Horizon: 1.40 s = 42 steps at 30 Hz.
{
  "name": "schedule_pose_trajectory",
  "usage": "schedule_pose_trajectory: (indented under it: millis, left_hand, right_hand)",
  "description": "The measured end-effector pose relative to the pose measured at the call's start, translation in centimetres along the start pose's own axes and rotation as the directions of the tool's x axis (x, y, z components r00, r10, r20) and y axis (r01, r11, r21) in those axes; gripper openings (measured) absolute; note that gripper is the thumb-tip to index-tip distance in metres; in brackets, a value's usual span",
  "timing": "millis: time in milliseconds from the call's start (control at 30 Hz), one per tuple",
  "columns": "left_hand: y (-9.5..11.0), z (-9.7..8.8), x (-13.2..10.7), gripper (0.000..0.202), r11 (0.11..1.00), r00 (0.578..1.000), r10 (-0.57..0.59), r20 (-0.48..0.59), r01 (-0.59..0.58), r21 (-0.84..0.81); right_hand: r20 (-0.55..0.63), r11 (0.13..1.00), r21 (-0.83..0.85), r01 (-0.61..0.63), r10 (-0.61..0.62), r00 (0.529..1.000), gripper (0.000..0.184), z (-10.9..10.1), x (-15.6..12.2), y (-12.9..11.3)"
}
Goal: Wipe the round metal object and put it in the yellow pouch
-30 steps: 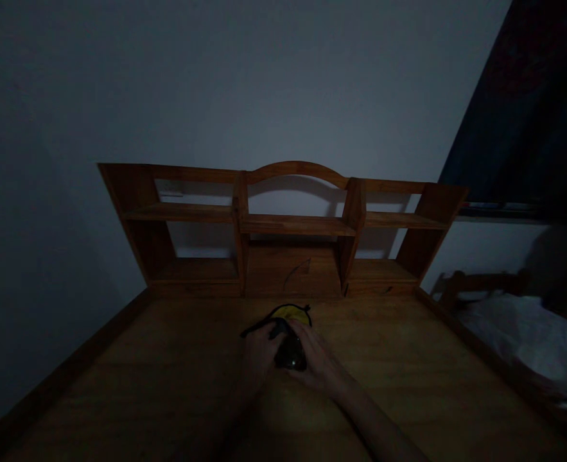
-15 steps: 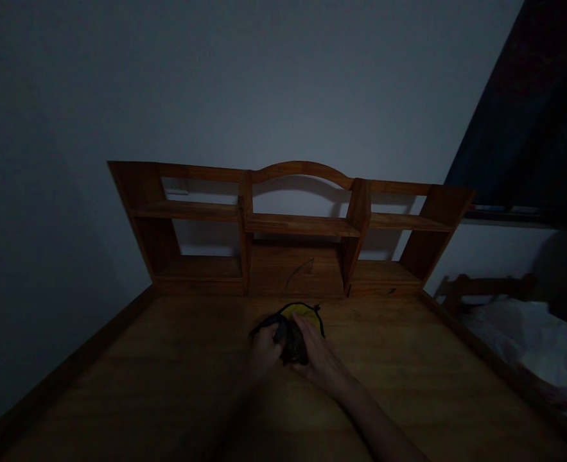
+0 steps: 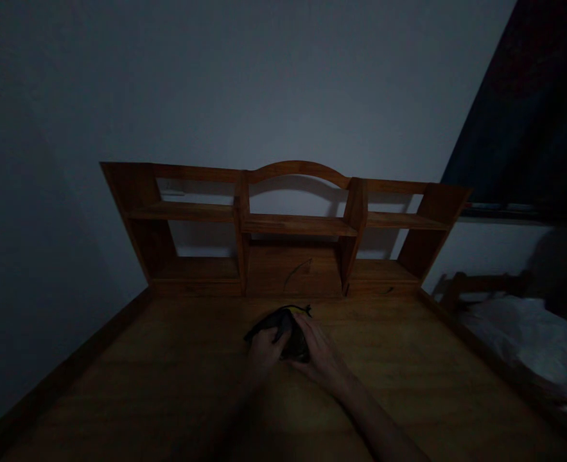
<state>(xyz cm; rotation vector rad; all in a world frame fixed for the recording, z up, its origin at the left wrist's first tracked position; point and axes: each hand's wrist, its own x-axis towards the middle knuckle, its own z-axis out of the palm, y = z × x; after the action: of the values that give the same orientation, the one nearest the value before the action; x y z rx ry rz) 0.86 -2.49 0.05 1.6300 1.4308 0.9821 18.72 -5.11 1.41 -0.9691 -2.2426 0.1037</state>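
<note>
A soft black-and-yellow pouch-like thing (image 3: pixel 286 319) lies on the wooden desk top (image 3: pixel 187 359), between my two hands. Dark, crumpled material makes up most of what shows, and a narrow strip of yellow with black edging peeks out at its far side. My left hand (image 3: pixel 264 350) is closed on the dark material from the left, thumb and fingers pinching it. From the right, my right hand (image 3: pixel 320 353) grips it, fingers over the top and thumb low at the near side. The light is dim, so its exact kind and any contents cannot be made out.
Behind the hands, a wooden shelf unit (image 3: pixel 297 224) with several compartments stands at the back of the desk, against a pale wall (image 3: pixel 273 83). Beyond the desk's right edge lies a whitish crumpled plastic or cloth heap (image 3: pixel 528 340). A dark curtain (image 3: pixel 514 115) hangs upper right.
The dark material now spreads further over the yellow part, of which less shows. My left hand has shifted slightly, its thumb pushing into the material. The right hand stays on it.
</note>
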Motion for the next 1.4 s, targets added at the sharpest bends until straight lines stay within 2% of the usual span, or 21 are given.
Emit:
schedule_pose_trajectory:
  millis: [133,233,300,367,433,500,567,633,700,800,867,967,1033,1067,1133,1200,1267,1400]
  left_hand:
    - [-1.8,1.0,0.4,0.036,0.962,0.997,0.016,0.079,0.006,-0.273]
    - [-2.2,1.1,0.4,0.038,0.937,0.996,0.067,0.061,-0.042,-0.346]
    - [-1.8,0.9,0.1,0.034,0.953,0.994,0.111,0.008,-0.104,-0.285]
    - [-1.1,0.5,-0.2,0.025,0.981,0.988,0.137,-0.068,-0.145,-0.127]
    - [-0.3,0.1,-0.4,0.020,0.991,0.984,0.126,-0.123,-0.121,0.049]
    - [0.3,-0.3,-0.4,0.018,0.986,0.983,0.095,-0.158,-0.072,0.150]
    - [0.5,-0.7,-0.3,0.017,0.982,0.985,0.073,-0.154,-0.044,0.183]
    - [0.5,-0.8,-0.2,0.026,0.984,0.989,0.050,-0.138,-0.025,0.178]
    - [0.2,-0.7,0.0,0.038,0.994,0.996,0.002,-0.094,0.008,0.105]
    - [-0.5,0.0,0.3,0.045,0.982,0.996,-0.045,0.072,0.057,-0.178]
    - [-1.0,0.5,0.4,0.047,0.925,0.985,0.004,0.174,0.063,-0.375]
    - [-1.6,1.0,0.5,0.046,0.868,0.983,0.071,0.171,0.024,-0.496]
    - [-1.5,0.9,0.4,0.037,0.896,0.992,0.081,0.096,-0.031,-0.444]
    - [-1.3,0.8,0.3,0.031,0.928,0.996,0.083,0.045,-0.061,-0.368]
    - [-0.8,0.3,0.0,0.023,0.988,0.995,0.069,-0.067,-0.078,-0.137]
    - [-0.2,-0.2,-0.2,0.021,0.996,0.987,0.046,-0.151,-0.034,0.081]
    - [0.5,-0.7,-0.3,0.022,0.984,0.985,0.024,-0.169,0.007,0.180]
    - [1.1,-1.1,-0.4,0.028,0.980,0.992,0.002,-0.126,0.023,0.198]
  right_hand:
    - [0.028,0.999,0.002,0.037,-0.038,0.999,0.094,-0.3,0.1,-0.1]
    - [0.064,0.999,0.041,0.027,-0.030,0.998,0.097,-0.4,0.3,-0.8]
    - [0.084,0.995,0.098,-0.002,-0.006,0.996,0.100,-0.4,0.4,-1.3]
    - [0.099,0.987,0.159,-0.023,0.007,0.995,0.103,-0.4,0.3,-1.7]
    - [0.103,0.981,0.191,-0.024,0.005,0.995,0.104,-0.3,0.2,-1.8]
    - [0.082,0.981,0.192,-0.015,-0.001,0.997,0.101,-0.2,0.0,-1.6]
    - [0.050,0.984,0.179,-0.006,-0.003,0.999,0.099,-0.1,0.0,-1.4]
    - [0.025,0.988,0.157,-0.006,0.002,1.000,0.098,-0.2,0.0,-1.3]
    - [0.007,0.992,0.125,-0.017,0.016,1.000,0.095,-0.3,0.0,-1.3]
    - [-0.008,0.997,0.081,-0.009,0.010,1.000,0.090,-0.3,0.1,-1.1]
    - [-0.004,0.997,0.068,0.028,-0.028,1.000,0.091,-0.2,0.2,-0.8]
    - [0.029,0.995,0.077,0.065,-0.067,0.997,0.096,0.0,0.2,-0.6]
    - [0.053,0.993,0.106,0.046,-0.052,0.997,0.100,0.1,0.3,-0.8]
    - [0.059,0.992,0.127,0.026,-0.034,0.998,0.102,0.1,0.3,-1.0]
    - [0.063,0.984,0.176,-0.012,0.000,0.998,0.105,0.0,0.3,-1.2]
    - [0.048,0.976,0.213,-0.032,0.022,0.999,0.104,0.1,0.2,-1.2]
    - [0.014,0.974,0.222,-0.046,0.044,0.999,0.103,0.3,0.0,-1.0]
    - [-0.014,0.981,0.176,-0.077,0.081,0.997,0.099,1.0,-0.2,-0.2]
